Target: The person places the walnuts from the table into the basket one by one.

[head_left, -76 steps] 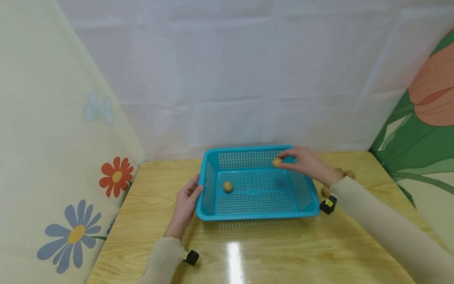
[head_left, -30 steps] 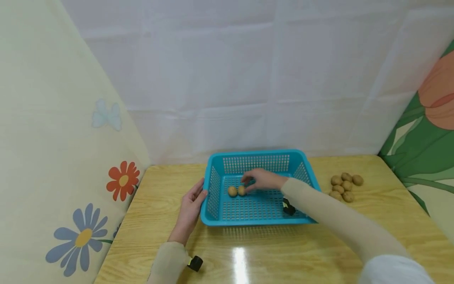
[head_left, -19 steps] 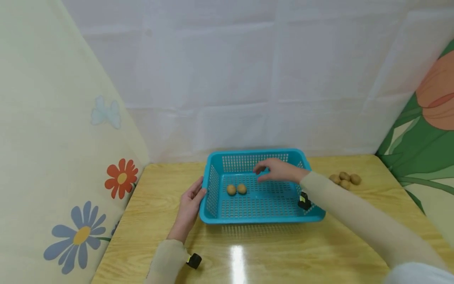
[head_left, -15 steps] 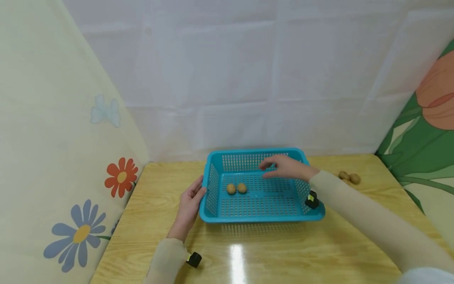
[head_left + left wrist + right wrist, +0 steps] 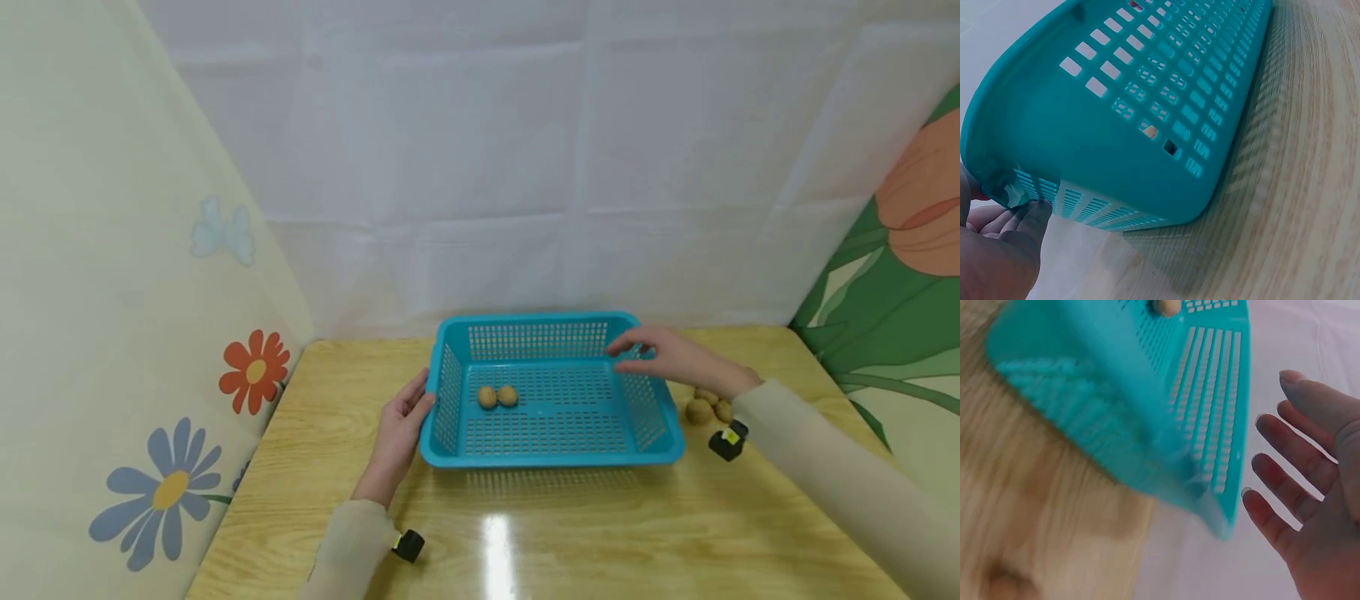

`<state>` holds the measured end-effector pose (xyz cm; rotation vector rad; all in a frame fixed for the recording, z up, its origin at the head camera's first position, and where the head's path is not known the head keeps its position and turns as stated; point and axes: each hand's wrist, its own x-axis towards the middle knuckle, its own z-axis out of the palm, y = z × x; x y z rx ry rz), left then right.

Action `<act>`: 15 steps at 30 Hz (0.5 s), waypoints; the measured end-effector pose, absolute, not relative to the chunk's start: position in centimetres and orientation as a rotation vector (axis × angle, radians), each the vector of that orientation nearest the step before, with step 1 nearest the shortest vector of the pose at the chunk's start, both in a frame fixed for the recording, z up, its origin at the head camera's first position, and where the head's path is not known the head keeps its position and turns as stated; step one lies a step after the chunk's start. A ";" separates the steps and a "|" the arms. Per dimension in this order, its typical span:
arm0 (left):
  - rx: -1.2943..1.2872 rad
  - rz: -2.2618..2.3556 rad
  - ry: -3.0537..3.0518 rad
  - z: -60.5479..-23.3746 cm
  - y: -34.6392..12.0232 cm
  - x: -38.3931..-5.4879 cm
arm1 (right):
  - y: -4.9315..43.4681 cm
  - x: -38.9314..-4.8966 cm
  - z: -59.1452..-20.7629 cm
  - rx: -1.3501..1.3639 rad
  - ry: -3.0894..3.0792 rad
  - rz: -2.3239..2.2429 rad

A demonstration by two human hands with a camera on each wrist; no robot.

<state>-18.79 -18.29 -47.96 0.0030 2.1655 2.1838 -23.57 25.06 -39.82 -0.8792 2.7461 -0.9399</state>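
Observation:
A blue slotted plastic basket (image 5: 540,458) stands on the table. My left hand (image 5: 395,433) grips its left rim, thumb on top; in the left wrist view, the fingers (image 5: 1030,228) are curled under the edge. Two small round tan things (image 5: 497,397), walnut-like or potato-like, lie side by side on the basket's floor, left of its middle. My right hand (image 5: 671,360) hovers over the basket's right end with nothing in it. In the right wrist view, its fingers (image 5: 1285,481) are spread and loosely bent. More of these tan things (image 5: 701,412) lie right of the basket, partly hidden by the right forearm.
The wooden table (image 5: 585,533) reaches back to a white cloth wall (image 5: 465,167). Flower-printed panels stand at the left (image 5: 112,333) and right (image 5: 900,333). A black wrist camera (image 5: 729,440) sits on the right sleeve, and another (image 5: 408,546) on the left.
The right hand lowered one tan thing into the basket beside the first and let it go. It has since moved right to the basket's right end. The left hand has kept its hold.

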 end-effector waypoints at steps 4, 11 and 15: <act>-0.010 2.184 2.163 -48.1 -18.3 -18.7 | 27.3 -22.2 -40.1 -0.780 2.791 -0.926; -0.006 2.177 2.167 -48.3 -18.3 -18.7 | 31.5 -20.1 -41.0 -0.668 2.851 -0.948; 0.008 2.188 2.168 -48.2 -18.3 -18.9 | 33.7 -19.1 -41.8 -0.641 2.866 -0.991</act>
